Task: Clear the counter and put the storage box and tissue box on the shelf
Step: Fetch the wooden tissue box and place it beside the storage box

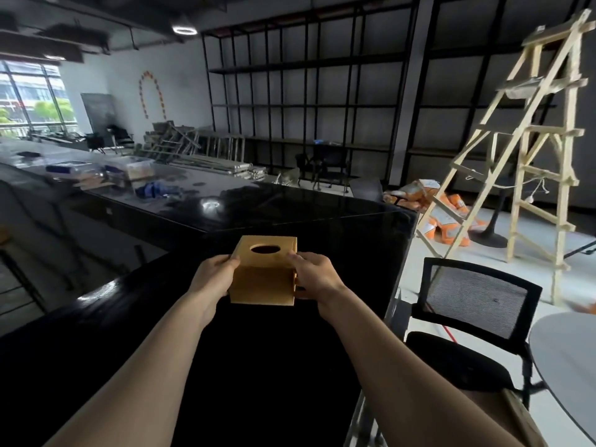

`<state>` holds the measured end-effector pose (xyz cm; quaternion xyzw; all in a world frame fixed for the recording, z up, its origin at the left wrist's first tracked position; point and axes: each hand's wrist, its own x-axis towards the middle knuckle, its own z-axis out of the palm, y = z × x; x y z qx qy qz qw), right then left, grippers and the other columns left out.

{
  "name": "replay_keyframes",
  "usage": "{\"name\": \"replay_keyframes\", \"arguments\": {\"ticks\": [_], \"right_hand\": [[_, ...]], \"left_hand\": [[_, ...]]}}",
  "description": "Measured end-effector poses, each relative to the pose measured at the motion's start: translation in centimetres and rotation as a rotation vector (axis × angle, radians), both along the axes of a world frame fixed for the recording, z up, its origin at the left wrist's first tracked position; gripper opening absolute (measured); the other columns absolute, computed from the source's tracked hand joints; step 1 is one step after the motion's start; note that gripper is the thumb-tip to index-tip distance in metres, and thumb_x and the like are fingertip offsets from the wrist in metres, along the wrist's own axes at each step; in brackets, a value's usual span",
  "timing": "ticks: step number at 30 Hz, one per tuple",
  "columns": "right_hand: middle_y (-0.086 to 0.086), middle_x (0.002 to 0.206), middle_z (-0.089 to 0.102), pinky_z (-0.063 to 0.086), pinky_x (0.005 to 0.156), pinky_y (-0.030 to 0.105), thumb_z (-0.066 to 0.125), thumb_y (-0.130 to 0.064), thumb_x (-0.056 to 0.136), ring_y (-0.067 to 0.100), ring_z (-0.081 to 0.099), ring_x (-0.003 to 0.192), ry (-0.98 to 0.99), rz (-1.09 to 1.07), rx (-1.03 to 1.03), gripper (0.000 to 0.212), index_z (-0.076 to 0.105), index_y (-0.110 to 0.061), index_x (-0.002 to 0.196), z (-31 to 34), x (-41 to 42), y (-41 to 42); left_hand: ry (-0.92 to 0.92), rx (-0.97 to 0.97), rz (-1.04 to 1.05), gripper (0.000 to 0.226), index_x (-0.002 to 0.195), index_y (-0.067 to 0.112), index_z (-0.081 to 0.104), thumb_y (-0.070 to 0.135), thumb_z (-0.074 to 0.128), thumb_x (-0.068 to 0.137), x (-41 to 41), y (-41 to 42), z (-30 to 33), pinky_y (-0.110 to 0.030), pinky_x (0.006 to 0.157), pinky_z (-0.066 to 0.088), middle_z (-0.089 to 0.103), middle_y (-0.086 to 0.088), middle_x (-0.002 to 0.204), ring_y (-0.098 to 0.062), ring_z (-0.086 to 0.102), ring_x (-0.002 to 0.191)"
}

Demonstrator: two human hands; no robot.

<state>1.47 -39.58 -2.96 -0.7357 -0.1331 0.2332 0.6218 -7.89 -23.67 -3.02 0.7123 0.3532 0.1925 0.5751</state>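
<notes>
A square wooden tissue box with an oval slot on top is held over the black counter. My left hand grips its left side and my right hand grips its right side. Far off at the left of the counter stands a clear storage box among other items. A tall black shelf of open compartments covers the back wall.
A blue cloth lies on the counter near the storage box. A black mesh chair and a round grey table stand at right. A wooden ladder and orange bags are between counter and shelf.
</notes>
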Motion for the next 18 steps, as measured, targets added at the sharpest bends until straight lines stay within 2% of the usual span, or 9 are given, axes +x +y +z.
{"name": "replay_keyframes", "arguments": {"ticks": [2, 5, 7, 10, 13, 16, 18], "right_hand": [[0.006, 0.111, 0.069, 0.061, 0.092, 0.050, 0.059, -0.045, 0.096, 0.025, 0.067, 0.102, -0.031, -0.036, -0.018, 0.025, 0.070, -0.023, 0.099, 0.1, -0.2, -0.6], [0.008, 0.108, 0.070, 0.063, 0.086, 0.049, 0.062, -0.046, 0.092, 0.025, 0.069, 0.098, -0.069, -0.125, -0.038, 0.037, 0.071, -0.018, 0.115, 0.8, -0.3, -2.0], [0.008, 0.106, 0.070, 0.065, 0.083, 0.049, 0.065, -0.043, 0.091, 0.026, 0.071, 0.095, -0.113, -0.204, -0.014, 0.037, 0.070, -0.019, 0.119, 1.7, -0.4, -3.7], [0.006, 0.103, 0.073, 0.065, 0.080, 0.048, 0.070, -0.038, 0.086, 0.025, 0.073, 0.092, -0.164, -0.358, 0.044, 0.035, 0.073, -0.022, 0.117, 3.8, -1.1, -6.6], [0.006, 0.100, 0.077, 0.066, 0.075, 0.051, 0.074, -0.038, 0.074, 0.027, 0.076, 0.091, -0.220, -0.481, 0.123, 0.039, 0.077, -0.021, 0.109, 5.9, -2.4, -9.7], [0.008, 0.094, 0.076, 0.065, 0.074, 0.054, 0.075, -0.026, 0.080, 0.031, 0.076, 0.088, -0.264, -0.589, 0.183, 0.021, 0.077, -0.020, 0.100, 7.3, -4.1, -13.7], [0.010, 0.095, 0.075, 0.066, 0.074, 0.052, 0.074, -0.021, 0.084, 0.031, 0.076, 0.087, -0.280, -0.663, 0.202, 0.020, 0.075, -0.019, 0.103, 7.8, -5.4, -16.9]], "left_hand": [[-0.010, -0.016, -0.004, 0.034, 0.128, 0.016, 0.064, 0.032, 0.053, 0.100, 0.0, -0.7, 0.2, -0.041, 0.094, 0.047, 0.066, -0.005, 0.113, -0.022, 0.060, 0.103], [-0.040, -0.014, -0.037, 0.032, 0.126, 0.017, 0.065, 0.032, 0.057, 0.098, 0.3, -1.8, 1.1, -0.040, 0.094, 0.047, 0.065, -0.003, 0.111, -0.021, 0.058, 0.102], [-0.078, 0.015, -0.072, 0.034, 0.124, 0.019, 0.067, 0.035, 0.060, 0.095, 0.9, -2.8, 2.2, -0.041, 0.099, 0.048, 0.066, -0.003, 0.118, -0.022, 0.059, 0.107], [-0.141, 0.055, -0.152, 0.033, 0.122, 0.022, 0.069, 0.037, 0.063, 0.093, 1.5, -5.0, 4.8, -0.043, 0.104, 0.046, 0.067, -0.003, 0.117, -0.022, 0.060, 0.110], [-0.204, 0.110, -0.231, 0.033, 0.118, 0.023, 0.071, 0.041, 0.063, 0.090, 1.9, -7.9, 7.1, -0.044, 0.102, 0.049, 0.069, -0.001, 0.115, -0.023, 0.062, 0.109], [-0.288, 0.142, -0.328, 0.038, 0.119, 0.025, 0.071, 0.044, 0.062, 0.087, 2.2, -11.5, 8.2, -0.042, 0.099, 0.051, 0.070, -0.001, 0.114, -0.024, 0.064, 0.107], [-0.340, 0.147, -0.418, 0.035, 0.117, 0.025, 0.072, 0.042, 0.062, 0.088, 2.1, -14.5, 8.5, -0.040, 0.095, 0.052, 0.071, -0.001, 0.112, -0.023, 0.064, 0.104]]}}
